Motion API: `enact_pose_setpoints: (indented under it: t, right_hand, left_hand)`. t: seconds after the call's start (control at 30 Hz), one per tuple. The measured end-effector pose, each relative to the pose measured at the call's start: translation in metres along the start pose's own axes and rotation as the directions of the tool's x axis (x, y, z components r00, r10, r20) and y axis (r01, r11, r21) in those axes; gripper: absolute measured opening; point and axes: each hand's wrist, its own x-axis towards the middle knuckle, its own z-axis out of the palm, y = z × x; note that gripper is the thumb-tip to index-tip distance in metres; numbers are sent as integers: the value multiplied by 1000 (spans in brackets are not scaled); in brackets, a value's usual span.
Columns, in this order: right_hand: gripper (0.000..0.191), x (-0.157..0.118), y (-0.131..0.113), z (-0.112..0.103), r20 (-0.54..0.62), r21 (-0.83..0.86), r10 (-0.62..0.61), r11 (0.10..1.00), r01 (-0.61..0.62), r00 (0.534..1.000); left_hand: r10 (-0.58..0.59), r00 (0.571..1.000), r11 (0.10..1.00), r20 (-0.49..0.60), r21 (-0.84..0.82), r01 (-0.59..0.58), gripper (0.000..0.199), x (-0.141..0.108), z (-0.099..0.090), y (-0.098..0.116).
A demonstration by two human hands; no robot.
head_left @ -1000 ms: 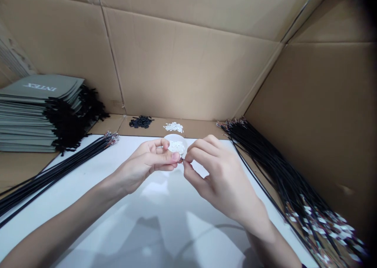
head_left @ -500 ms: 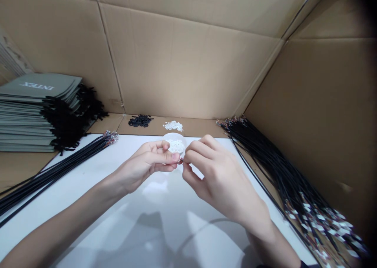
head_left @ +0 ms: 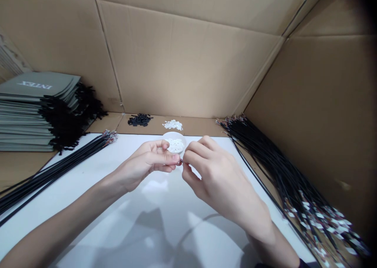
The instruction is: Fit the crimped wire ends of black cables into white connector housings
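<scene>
My left hand [head_left: 149, 160] and my right hand [head_left: 216, 173] meet above the white table, fingertips almost touching. A short bit of thin reddish-brown and dark wires [head_left: 181, 162] shows between them. My right thumb and fingers pinch these wires; where the wires run on is hidden behind that hand. The left thumb and index finger are pressed together at the other end, and whatever they grip is covered. Just beyond the fingertips stands a white bowl [head_left: 173, 134] holding small white pieces [head_left: 176, 145], which look like plug housings.
Black cables with bared wire ends [head_left: 67, 164] lie at left, beside stacked grey INTEX sleeves [head_left: 26, 111] with black straps. More black cables [head_left: 271, 166], some ends white-tipped, lie at right. Small black pieces [head_left: 140, 120] and white pieces [head_left: 172, 124] lie before the cardboard wall [head_left: 188, 59].
Both hands keep nearly the same pose, pinching at the same spot. The whole view has shifted very slightly.
</scene>
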Motion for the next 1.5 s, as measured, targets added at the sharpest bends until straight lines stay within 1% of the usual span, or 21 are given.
enact_pose_setpoints:
  t: [0.17, 0.3, 0.4, 0.5, 0.63, 0.7, 0.77, 0.87, 0.93, 1.03, 1.13, 1.23, 1.3, 1.4, 1.5]
  right_hand:
    - [18, 1, 0, 0, -4, -26, -63, 998, 63, 998]
    - [18, 1, 2, -1, -53, 10, -106, 994, 107, 993]
    - [17, 2, 5, 0, -109, 82, -119, 988, 128, 987]
    - [14, 5, 7, 3, -198, 185, -142, 966, 179, 970]
    - [13, 12, 11, 8, -336, 370, -109, 898, 238, 936]
    - [13, 15, 13, 10, -359, 418, -97, 873, 253, 928]
    - [13, 15, 14, 9, -333, 416, -115, 873, 255, 936]
    - [13, 13, 14, 4, -235, 367, -152, 901, 233, 960]
    - [13, 12, 14, 1, -176, 327, -176, 917, 226, 968]
    - [14, 10, 15, 0, -130, 262, -199, 938, 227, 971]
    - [17, 10, 17, 2, -89, 186, -223, 954, 236, 971]
    - [20, 10, 20, 2, -42, 122, -267, 955, 270, 963]
    - [19, 10, 23, 0, -35, 155, -290, 944, 292, 956]
    - [17, 10, 26, -2, -58, 239, -303, 921, 308, 951]
    - [18, 9, 26, -2, -63, 220, -299, 926, 305, 952]
  left_hand:
    - [13, 1000, 1000, -20, 19, -12, 40, -2, 1, 2]
    - [20, 999, 999, -37, 39, -18, 42, -4, 1, 6]
    - [43, 998, 998, -34, 54, -41, 43, -7, -1, 9]
    - [47, 999, 998, -20, 32, -46, 43, -11, -4, 14]
    - [55, 998, 998, 8, 9, -55, 42, -17, -7, 21]
    - [56, 998, 998, 8, -3, -56, 44, -17, -8, 22]
    - [48, 999, 999, 3, -12, -48, 45, -15, -9, 21]
    - [24, 999, 1000, 24, -8, -24, 44, -11, -9, 17]
    - [14, 999, 1000, 39, 13, -14, 44, -9, -10, 15]
    - [39, 999, 997, 24, 72, -41, 45, -9, -10, 14]
    - [82, 997, 987, 8, 137, -82, 40, -10, -11, 13]
    - [85, 996, 983, 31, 163, -89, 38, -9, -11, 13]
    - [55, 997, 987, 57, 148, -63, 38, -9, -10, 15]
    - [18, 996, 994, 83, 107, -27, 37, -7, -9, 17]
    - [7, 997, 996, 75, 94, -14, 36, -7, -9, 17]
